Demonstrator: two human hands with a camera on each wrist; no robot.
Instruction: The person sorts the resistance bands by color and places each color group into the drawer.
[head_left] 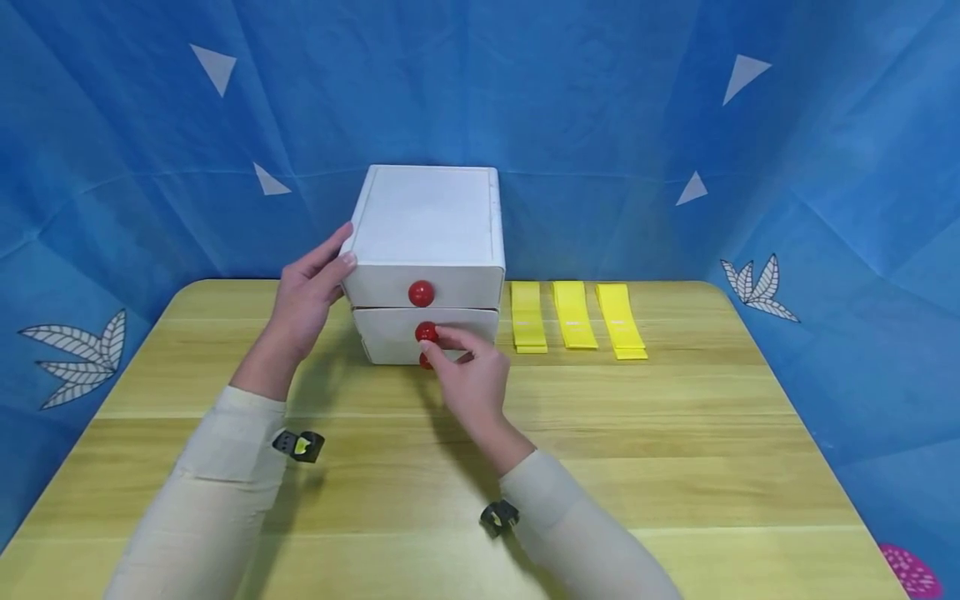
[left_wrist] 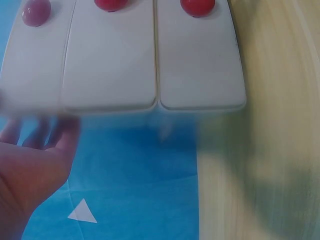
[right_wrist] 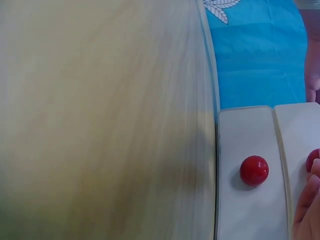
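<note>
A white drawer cabinet [head_left: 427, 212] with three stacked drawers stands at the back of the table. Each drawer front carries a round red knob; the top knob [head_left: 422, 293] is in full view, and the lowest knob [right_wrist: 254, 171] shows clearly in the right wrist view. My right hand [head_left: 476, 375] pinches the middle knob [head_left: 426, 332] between thumb and fingers. Against the cabinet's left side, near the top drawer, my left hand [head_left: 303, 304] rests with extended fingers, its thumb by the front edge. In the left wrist view those fingers [left_wrist: 62, 132] touch the side wall.
Several folded yellow strips, among them a left strip [head_left: 528, 317], a middle one [head_left: 574, 315] and a right one [head_left: 621, 321], lie to the cabinet's right. Behind the wooden table [head_left: 390, 483] hangs a blue cloth [head_left: 600, 125] with white triangles and leaf prints.
</note>
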